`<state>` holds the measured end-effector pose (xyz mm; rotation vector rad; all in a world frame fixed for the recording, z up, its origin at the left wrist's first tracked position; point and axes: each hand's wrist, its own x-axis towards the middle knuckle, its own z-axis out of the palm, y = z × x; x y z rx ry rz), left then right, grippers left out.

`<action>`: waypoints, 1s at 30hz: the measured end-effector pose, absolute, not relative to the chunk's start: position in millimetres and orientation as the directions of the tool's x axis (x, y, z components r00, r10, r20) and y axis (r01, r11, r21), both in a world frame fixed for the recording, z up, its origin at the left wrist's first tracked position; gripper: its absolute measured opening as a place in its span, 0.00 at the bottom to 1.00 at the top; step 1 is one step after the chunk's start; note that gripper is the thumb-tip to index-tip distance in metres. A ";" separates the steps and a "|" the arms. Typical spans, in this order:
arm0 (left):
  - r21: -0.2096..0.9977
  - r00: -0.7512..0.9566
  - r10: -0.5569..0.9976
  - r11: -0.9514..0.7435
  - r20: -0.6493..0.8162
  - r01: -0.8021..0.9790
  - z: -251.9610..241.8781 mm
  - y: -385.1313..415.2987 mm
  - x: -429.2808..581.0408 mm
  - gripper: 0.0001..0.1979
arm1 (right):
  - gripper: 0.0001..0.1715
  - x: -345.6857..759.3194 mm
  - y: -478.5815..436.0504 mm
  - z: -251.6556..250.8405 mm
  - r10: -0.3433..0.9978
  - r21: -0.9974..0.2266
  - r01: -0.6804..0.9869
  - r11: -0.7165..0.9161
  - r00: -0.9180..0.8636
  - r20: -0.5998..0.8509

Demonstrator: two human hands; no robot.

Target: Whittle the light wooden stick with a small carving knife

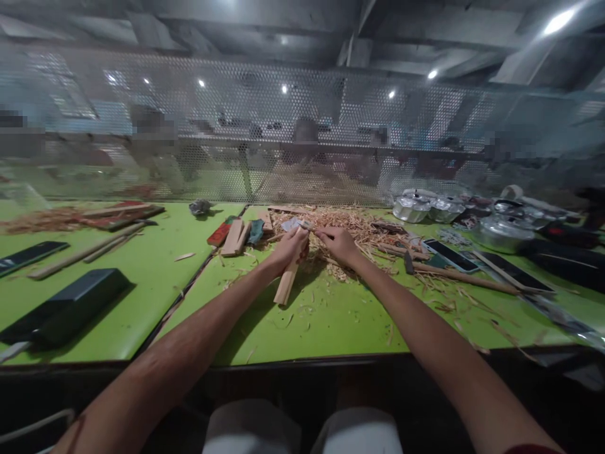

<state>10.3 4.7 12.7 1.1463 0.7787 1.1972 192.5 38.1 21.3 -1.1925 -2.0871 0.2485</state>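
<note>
My left hand point(289, 248) is closed around a pale wooden stick point(286, 287), whose lower end slants down toward me above the green table point(331, 331). Close to the stick's top end, my right hand point(339, 246) has its fingers pressed together. Whatever they pinch is too small to make out. Behind both hands spreads a heap of curled wood shavings point(363, 226). To the left of my left hand lie small wooden blocks point(232, 239), next to a red piece point(218, 234) and a crumpled dark green piece point(256, 231).
A hammer point(460, 277) and a phone point(451, 255) lie on the right, before shiny metal pots point(505, 232). On the left are a dark box-shaped object point(66, 309), wooden sticks point(89, 251) and another phone point(31, 255). A perforated screen point(293, 170) stands along the back.
</note>
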 end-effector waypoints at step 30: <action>0.941 0.127 0.971 -0.159 0.205 -0.300 26.1 0.6 14.8 0.15 | 0.19 176.0 19.5 31.7 0.760 -0.254 0.829 0.499 -0.278 0.587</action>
